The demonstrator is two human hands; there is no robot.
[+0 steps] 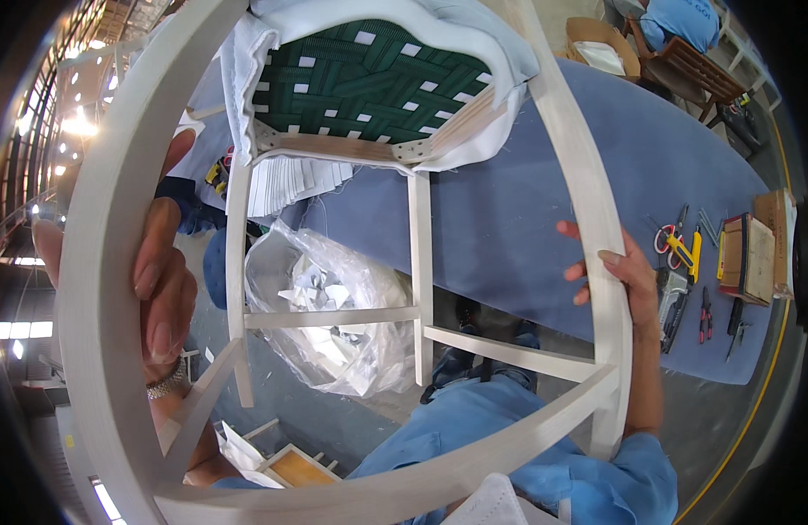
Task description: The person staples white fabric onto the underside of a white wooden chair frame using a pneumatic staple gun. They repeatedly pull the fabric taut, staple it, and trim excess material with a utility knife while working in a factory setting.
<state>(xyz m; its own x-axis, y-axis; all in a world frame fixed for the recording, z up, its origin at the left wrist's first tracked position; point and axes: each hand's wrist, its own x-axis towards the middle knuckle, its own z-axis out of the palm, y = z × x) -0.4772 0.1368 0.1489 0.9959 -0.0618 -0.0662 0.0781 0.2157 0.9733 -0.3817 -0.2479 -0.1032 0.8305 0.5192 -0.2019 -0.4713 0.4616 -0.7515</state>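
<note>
A pale wooden chair (pixel 557 131) is lifted in front of me, its legs and stretchers pointing toward me. The underside of its seat shows dark green woven webbing (pixel 360 83), with white fabric (pixel 509 66) hanging loose around the seat frame. My left hand (pixel 166 280) wraps around the big left leg, which partly hides it. On the right, my right hand (pixel 630 267) grips another leg, thumb on the near side and fingertips showing past its inner edge.
A blue-grey covered table (pixel 509 236) carries scissors (pixel 671 241), a yellow cutter (pixel 695 254), a staple gun (pixel 674 306), pliers (pixel 705 315) and a box (pixel 745 261). Below stands a clear bag (pixel 369 350) of white scraps. A person in blue (pixel 680 24) is near a brown chair (pixel 693 70).
</note>
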